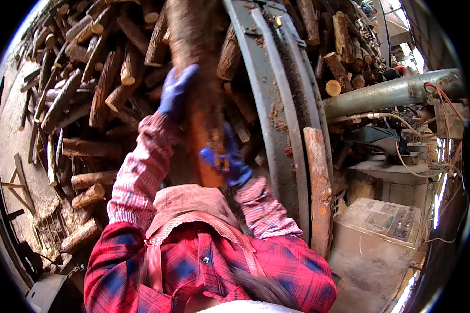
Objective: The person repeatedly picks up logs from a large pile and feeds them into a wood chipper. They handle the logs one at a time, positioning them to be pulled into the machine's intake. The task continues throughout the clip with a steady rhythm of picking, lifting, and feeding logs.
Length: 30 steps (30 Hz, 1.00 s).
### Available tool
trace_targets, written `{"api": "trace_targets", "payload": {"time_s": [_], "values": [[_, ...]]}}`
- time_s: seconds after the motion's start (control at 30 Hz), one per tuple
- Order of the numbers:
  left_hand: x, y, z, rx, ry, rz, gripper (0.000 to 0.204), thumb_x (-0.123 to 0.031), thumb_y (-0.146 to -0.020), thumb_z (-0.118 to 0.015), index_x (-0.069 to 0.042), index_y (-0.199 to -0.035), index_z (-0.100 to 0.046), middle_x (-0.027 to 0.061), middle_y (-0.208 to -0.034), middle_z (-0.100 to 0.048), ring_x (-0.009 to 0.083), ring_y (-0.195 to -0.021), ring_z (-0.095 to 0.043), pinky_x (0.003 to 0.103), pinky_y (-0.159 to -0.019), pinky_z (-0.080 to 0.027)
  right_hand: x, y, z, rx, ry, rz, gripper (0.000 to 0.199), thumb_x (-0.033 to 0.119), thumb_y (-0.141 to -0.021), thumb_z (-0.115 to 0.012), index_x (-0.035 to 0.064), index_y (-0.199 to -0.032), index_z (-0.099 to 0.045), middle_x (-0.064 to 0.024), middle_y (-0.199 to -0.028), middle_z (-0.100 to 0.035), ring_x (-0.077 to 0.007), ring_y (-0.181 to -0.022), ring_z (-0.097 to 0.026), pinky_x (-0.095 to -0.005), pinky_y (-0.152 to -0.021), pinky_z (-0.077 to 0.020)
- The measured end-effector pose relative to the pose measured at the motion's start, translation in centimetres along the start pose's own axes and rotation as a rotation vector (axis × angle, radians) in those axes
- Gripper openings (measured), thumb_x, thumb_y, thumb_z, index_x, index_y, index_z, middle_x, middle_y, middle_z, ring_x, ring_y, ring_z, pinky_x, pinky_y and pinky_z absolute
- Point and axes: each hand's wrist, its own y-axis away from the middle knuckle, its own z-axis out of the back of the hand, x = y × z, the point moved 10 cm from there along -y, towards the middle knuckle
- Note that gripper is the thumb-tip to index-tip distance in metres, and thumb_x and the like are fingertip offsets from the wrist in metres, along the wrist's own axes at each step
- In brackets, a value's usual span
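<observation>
A thick brown log, blurred by motion, stands lengthwise in front of me, its lower end close to my pink apron. My left hand, in a blue-purple glove, is closed against the log's left side. Lower down, my right hand, gloved in blue, grips the log's right side near its lower end, where the wood looks orange and stripped. Just right of my hands runs a long grey metal trough, with bark scraps in it. A second log lies along the trough's right side.
A large pile of cut logs fills the left and far side. To the right are a thick metal pipe with hoses, and a dusty control box with knobs. Loose logs lie at the left.
</observation>
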Motion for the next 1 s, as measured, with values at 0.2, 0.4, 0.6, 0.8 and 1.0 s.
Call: {"api": "trace_targets", "payload": {"time_s": [0.2,0.4,0.6,0.8,1.0], "values": [[-3.2,-1.9,-18.0,0.396,-0.42,-0.311,0.07,-0.028,-0.083,-0.072,0.006,-0.135,-0.037,0.0171,-0.131,-0.05,0.0233,-0.123,-0.047,0.034,-0.103,-0.039,13.2,-9.1,20.3,-0.311,0.561,0.417,0.078,0.022,-0.08,-0.073,0.0105,-0.141,-0.027,-0.01,-0.13,-0.045,-0.0226,-0.117,-0.045,-0.0363,-0.094,-0.0441],[7.6,1.1,-9.1,0.272,-0.449,0.106,0.067,-0.025,-0.085,-0.07,0.004,-0.135,-0.036,0.0161,-0.128,-0.051,0.0222,-0.119,-0.05,0.034,-0.103,-0.039,3.0,-9.3,34.1,-0.305,0.389,-0.147,0.092,0.026,-0.067,-0.081,0.0149,-0.142,-0.028,-0.0142,-0.123,-0.053,-0.0298,-0.106,-0.055,-0.0398,-0.084,-0.0519],[12.3,9.9,20.4,-0.3,-0.518,0.325,0.058,-0.02,-0.083,-0.072,0.003,-0.129,-0.046,0.0136,-0.119,-0.058,0.0214,-0.108,-0.057,0.032,-0.094,-0.046,2.6,-5.8,32.7,-0.234,1.402,-0.286,0.092,0.03,-0.069,-0.077,0.005,-0.142,-0.027,-0.0255,-0.121,-0.053,-0.0357,-0.105,-0.058,-0.0392,-0.086,-0.0498],[16.2,20.8,36.7,-0.638,-0.452,0.512,0.063,-0.031,-0.079,-0.075,0.004,-0.125,-0.05,0.0134,-0.118,-0.059,0.0208,-0.104,-0.056,0.031,-0.091,-0.046,1.2,-1.1,12.3,-0.228,0.753,0.201,0.057,0.019,-0.076,-0.073,-0.0065,-0.122,-0.051,-0.0241,-0.115,-0.058,-0.0309,-0.105,-0.058,-0.0391,-0.093,-0.046],[22.2,27.2,43.7,-0.821,-0.395,0.782,0.043,-0.026,-0.089,-0.064,-0.007,-0.126,-0.053,-0.0006,-0.092,-0.062,0.0059,-0.069,-0.053,0.019,-0.058,-0.04,-38.9,12.0,-4.2,0.528,0.484,-0.949,0.085,0.045,-0.069,-0.077,-0.0069,-0.129,-0.046,-0.0236,-0.122,-0.057,-0.033,-0.112,-0.056,-0.0388,-0.095,-0.0434]]}}
